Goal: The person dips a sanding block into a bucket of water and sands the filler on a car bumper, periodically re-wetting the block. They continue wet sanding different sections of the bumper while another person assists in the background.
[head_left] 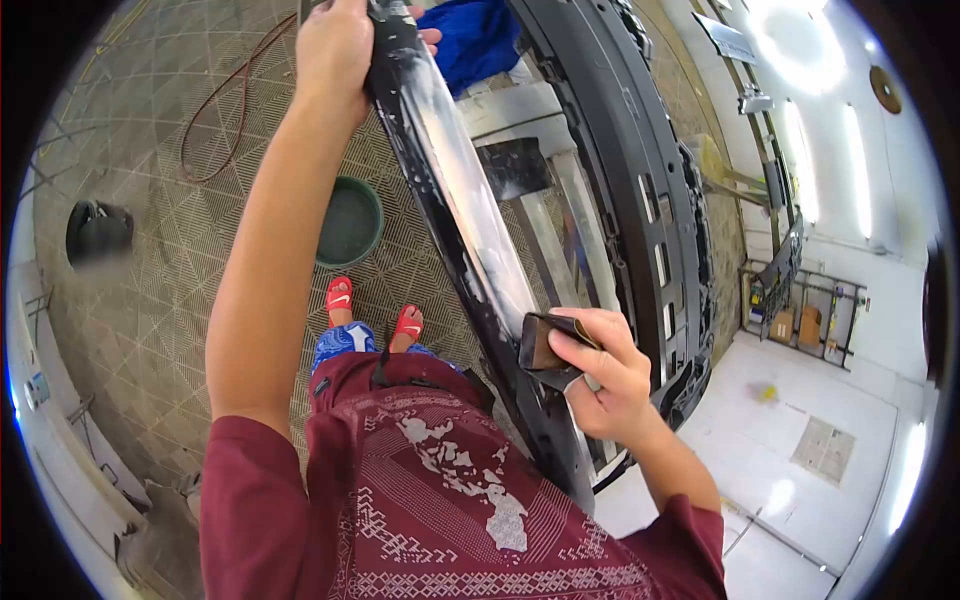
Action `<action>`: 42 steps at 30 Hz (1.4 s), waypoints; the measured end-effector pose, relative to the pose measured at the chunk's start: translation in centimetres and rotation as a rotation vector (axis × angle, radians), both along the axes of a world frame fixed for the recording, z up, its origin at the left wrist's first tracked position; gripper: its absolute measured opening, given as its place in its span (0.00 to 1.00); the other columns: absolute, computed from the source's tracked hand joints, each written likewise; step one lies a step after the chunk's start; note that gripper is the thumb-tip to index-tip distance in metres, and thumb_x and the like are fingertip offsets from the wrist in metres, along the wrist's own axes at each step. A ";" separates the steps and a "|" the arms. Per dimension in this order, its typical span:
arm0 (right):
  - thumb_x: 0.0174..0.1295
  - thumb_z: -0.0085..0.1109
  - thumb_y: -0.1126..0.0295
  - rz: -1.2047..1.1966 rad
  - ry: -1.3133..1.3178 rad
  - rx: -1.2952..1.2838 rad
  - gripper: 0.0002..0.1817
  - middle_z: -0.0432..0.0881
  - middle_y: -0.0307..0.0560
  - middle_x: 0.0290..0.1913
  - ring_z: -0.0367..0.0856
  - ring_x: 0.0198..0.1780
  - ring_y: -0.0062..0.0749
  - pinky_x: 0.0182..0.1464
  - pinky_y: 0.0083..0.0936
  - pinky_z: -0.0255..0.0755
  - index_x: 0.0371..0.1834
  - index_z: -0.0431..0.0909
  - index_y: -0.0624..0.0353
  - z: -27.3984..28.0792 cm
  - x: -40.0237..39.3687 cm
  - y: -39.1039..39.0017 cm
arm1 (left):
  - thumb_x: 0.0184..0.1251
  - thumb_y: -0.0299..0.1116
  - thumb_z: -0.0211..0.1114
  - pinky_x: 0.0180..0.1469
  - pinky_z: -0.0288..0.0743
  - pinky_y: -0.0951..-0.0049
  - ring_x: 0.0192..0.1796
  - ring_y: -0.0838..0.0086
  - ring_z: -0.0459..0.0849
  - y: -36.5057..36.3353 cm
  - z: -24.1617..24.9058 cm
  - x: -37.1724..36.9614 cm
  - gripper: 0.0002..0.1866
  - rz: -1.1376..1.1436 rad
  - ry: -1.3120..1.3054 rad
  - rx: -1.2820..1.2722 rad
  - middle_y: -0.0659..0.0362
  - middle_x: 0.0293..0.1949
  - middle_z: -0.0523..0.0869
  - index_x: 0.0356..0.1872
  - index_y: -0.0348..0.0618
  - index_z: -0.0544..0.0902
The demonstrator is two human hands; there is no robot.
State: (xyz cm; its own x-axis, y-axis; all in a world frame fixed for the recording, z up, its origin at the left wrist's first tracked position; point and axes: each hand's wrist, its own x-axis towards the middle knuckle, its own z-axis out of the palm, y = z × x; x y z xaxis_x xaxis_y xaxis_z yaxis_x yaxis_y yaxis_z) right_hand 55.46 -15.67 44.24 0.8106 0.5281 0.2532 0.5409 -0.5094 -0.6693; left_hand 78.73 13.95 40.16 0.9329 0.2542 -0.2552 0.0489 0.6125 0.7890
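Note:
A long black car bumper (640,170) with a glossy wet strip (470,210) runs from the top of the view down to my waist. My left hand (335,50) grips its upper edge at the top. My right hand (600,375) presses a folded dark piece of sandpaper (545,345) against the lower part of the glossy strip. My red patterned shirt (450,500) fills the bottom of the view.
A green bucket (350,222) of water stands on the grated floor near my red sandals (340,295). A blue cloth (475,40) lies at the top under the bumper. A red hose (215,120) loops on the floor. White walls with light strips and a rack (800,310) are at right.

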 end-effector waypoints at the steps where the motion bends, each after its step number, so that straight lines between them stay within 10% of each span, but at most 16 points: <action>1: 0.50 0.68 0.85 0.006 0.003 0.006 0.28 0.85 0.53 0.63 0.84 0.56 0.53 0.60 0.40 0.78 0.59 0.87 0.59 -0.1 1.2 0.7 | 0.86 0.55 0.53 0.30 0.88 0.56 0.27 0.56 0.90 0.5 -0.1 0.3 0.28 0.006 0.003 0.006 0.45 0.35 0.88 0.51 0.32 0.78; 20: 0.47 0.66 0.86 0.079 -0.035 0.037 0.26 0.86 0.56 0.60 0.86 0.56 0.52 0.61 0.42 0.78 0.54 0.89 0.61 -0.4 1.3 0.2 | 0.85 0.57 0.53 0.32 0.88 0.56 0.28 0.54 0.90 0.2 -0.2 0.2 0.30 -0.039 0.005 -0.004 0.43 0.31 0.88 0.44 0.32 0.80; 27: 0.63 0.69 0.70 0.034 -0.221 0.261 0.16 0.89 0.54 0.54 0.84 0.59 0.55 0.62 0.43 0.76 0.55 0.88 0.57 -1.9 17.2 12.0 | 0.83 0.61 0.52 0.35 0.88 0.58 0.29 0.55 0.90 0.6 -0.3 0.2 0.36 -0.085 0.063 0.024 0.40 0.33 0.89 0.44 0.27 0.83; 35: 0.45 0.62 0.88 0.004 0.047 0.084 0.29 0.87 0.55 0.61 0.86 0.58 0.52 0.62 0.44 0.77 0.55 0.89 0.60 -0.5 -1.3 0.2 | 0.85 0.56 0.54 0.36 0.89 0.57 0.31 0.55 0.91 -0.7 0.8 -0.4 0.32 0.012 0.028 0.024 0.43 0.33 0.88 0.45 0.28 0.82; 42: 0.62 0.70 0.71 0.023 -0.223 0.175 0.16 0.89 0.54 0.54 0.85 0.59 0.53 0.63 0.43 0.77 0.54 0.88 0.56 -1.9 16.6 12.0 | 0.84 0.56 0.55 0.36 0.88 0.57 0.32 0.55 0.91 0.6 -1.2 0.0 0.29 -0.067 0.005 -0.055 0.46 0.36 0.89 0.44 0.34 0.83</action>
State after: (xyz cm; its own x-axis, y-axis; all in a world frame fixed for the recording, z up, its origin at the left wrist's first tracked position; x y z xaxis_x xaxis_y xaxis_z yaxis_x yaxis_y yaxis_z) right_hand 72.10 -3.69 42.38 0.7129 0.4788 0.5123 0.6947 -0.3824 -0.6093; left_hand 78.69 14.54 38.99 0.9460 0.1766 -0.2717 0.0952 0.6500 0.7540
